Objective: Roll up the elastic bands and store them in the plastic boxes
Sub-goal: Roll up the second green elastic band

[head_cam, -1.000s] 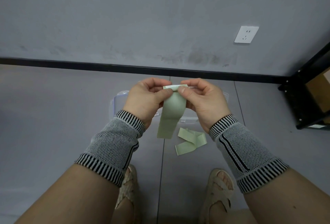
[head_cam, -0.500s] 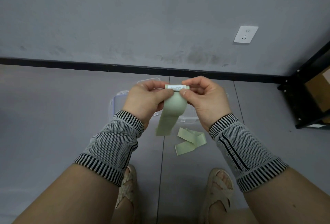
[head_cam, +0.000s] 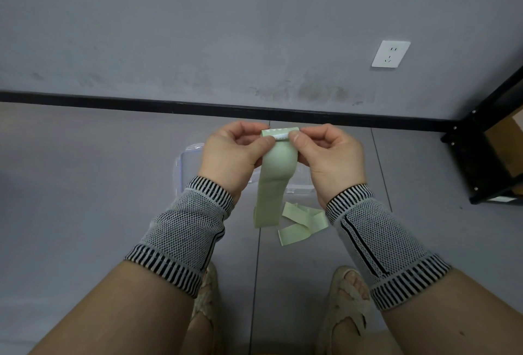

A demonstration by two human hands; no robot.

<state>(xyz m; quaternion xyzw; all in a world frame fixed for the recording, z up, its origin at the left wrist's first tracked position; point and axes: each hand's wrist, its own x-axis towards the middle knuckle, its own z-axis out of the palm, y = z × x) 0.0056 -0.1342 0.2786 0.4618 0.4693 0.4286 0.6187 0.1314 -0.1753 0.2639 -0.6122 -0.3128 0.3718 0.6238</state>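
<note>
The started roll of the green elastic band (head_cam: 278, 135) lies crosswise between left hand (head_cam: 233, 156) and right hand (head_cam: 332, 158), both pinching its ends, tail hanging toward the floor.

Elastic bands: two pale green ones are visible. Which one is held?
The band being rolled, pinched by both hands at its top; the other band lies folded on the floor.

The hands (head_cam: 283, 153) have wound the green band (head_cam: 273, 185) into a thicker roll.

Mostly hidden box
The clear box (head_cam: 188, 165) sits largely behind both hands (contents unseen); shelf (head_cam: 492, 162) cut off at right.
</note>
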